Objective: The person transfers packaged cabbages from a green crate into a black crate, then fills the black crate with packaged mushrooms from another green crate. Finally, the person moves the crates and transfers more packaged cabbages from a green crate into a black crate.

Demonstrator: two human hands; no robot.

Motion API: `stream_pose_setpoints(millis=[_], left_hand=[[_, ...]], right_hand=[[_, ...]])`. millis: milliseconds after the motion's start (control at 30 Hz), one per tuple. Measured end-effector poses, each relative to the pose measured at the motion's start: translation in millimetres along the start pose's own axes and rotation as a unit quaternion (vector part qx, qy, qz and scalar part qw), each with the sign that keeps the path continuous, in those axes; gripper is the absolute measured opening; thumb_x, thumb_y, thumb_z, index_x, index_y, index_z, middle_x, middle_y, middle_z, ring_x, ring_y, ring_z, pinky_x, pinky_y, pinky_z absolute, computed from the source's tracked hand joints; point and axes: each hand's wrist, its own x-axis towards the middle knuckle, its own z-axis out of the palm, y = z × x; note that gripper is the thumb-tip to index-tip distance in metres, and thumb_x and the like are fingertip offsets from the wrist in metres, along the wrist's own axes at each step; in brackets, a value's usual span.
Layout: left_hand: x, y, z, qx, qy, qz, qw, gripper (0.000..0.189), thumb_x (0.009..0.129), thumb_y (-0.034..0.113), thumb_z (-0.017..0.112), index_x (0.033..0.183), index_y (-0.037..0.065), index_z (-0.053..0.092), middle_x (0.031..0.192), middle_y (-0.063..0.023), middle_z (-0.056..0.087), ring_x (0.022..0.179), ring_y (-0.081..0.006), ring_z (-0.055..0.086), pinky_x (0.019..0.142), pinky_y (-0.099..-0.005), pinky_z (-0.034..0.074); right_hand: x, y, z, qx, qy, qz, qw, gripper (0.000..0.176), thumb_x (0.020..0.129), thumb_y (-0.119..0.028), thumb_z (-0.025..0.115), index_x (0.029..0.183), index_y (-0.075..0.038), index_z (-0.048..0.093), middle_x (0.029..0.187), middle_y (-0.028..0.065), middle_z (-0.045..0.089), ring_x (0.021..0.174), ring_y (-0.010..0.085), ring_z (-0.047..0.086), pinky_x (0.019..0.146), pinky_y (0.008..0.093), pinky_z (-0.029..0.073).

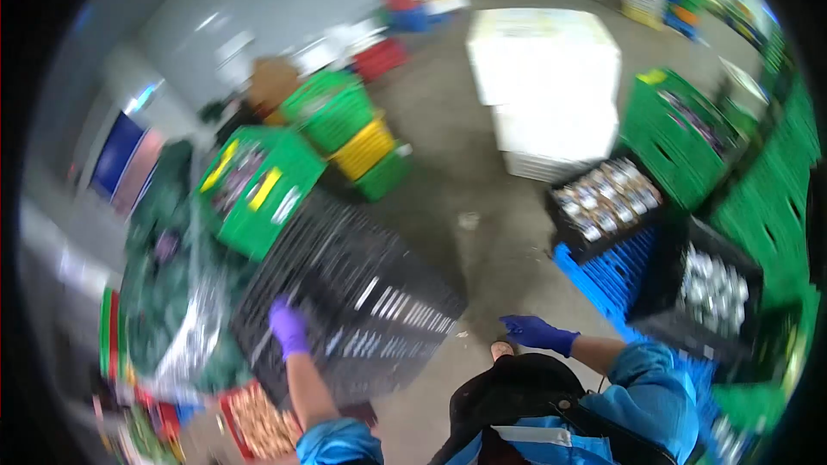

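Observation:
My left hand (pixel 289 329), in a purple glove, reaches over a stack of black plastic crates (pixel 332 284) and overlaps its upper part in the head view. Motion smears its fingers. My right hand (pixel 538 333), gloved in purple too, hangs in front of my body with fingers stretched out to the left and nothing in it. On the far side of the black stack sits a green crate (pixel 280 198) with yellow labels and dark purple contents.
Dark green net sacks (pixel 172 293) under clear wrap stand on the left. Ahead rises a stack of white boxes (pixel 547 77). To the right, a black crate of small packs (pixel 607 202) and another black crate (pixel 689 319) stand by a blue pallet (pixel 603 288) and green crates (pixel 663 138).

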Motion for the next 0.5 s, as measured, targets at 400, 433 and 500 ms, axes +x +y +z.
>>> stream_pose_setpoints(millis=[400, 433, 500], left_hand=[[44.7, -95.9, 90.0, 0.101, -0.284, 0.074, 0.951, 0.078, 0.056, 0.020, 0.071, 0.122, -0.004, 0.037, 0.121, -0.0293, 0.043, 0.118, -0.0396, 0.039, 0.099, -0.0401, 0.035], [44.2, -82.3, 79.0, 0.095, -0.291, 0.087, 0.948, 0.078, 0.056, 0.020, 0.071, 0.122, -0.004, 0.037, 0.121, -0.0293, 0.043, 0.118, -0.0396, 0.039, 0.099, -0.0401, 0.035], [59.0, -54.9, 56.8, 0.073, -0.370, -0.046, 0.925, 0.070, 0.060, 0.017, 0.068, 0.121, -0.004, 0.039, 0.115, -0.0275, 0.048, 0.109, -0.0405, 0.047, 0.094, -0.0393, 0.039]], right_hand=[[-112.7, -38.3, 107.6, 0.009, 0.267, 0.328, 0.906, 0.045, 0.078, -0.027, 0.059, 0.119, -0.008, 0.052, 0.102, 0.0161, 0.062, 0.092, 0.0290, 0.061, 0.081, 0.0373, 0.048], [-120.2, -58.6, 122.5, 0.050, 0.285, 0.337, 0.896, 0.044, 0.078, -0.027, 0.059, 0.117, -0.007, 0.052, 0.100, 0.0165, 0.062, 0.092, 0.0292, 0.061, 0.081, 0.0373, 0.048], [-130.4, -88.0, 148.3, 0.080, 0.229, 0.383, 0.892, 0.039, 0.080, -0.029, 0.058, 0.112, -0.007, 0.056, 0.100, 0.0168, 0.062, 0.091, 0.0294, 0.061, 0.080, 0.0363, 0.048]])
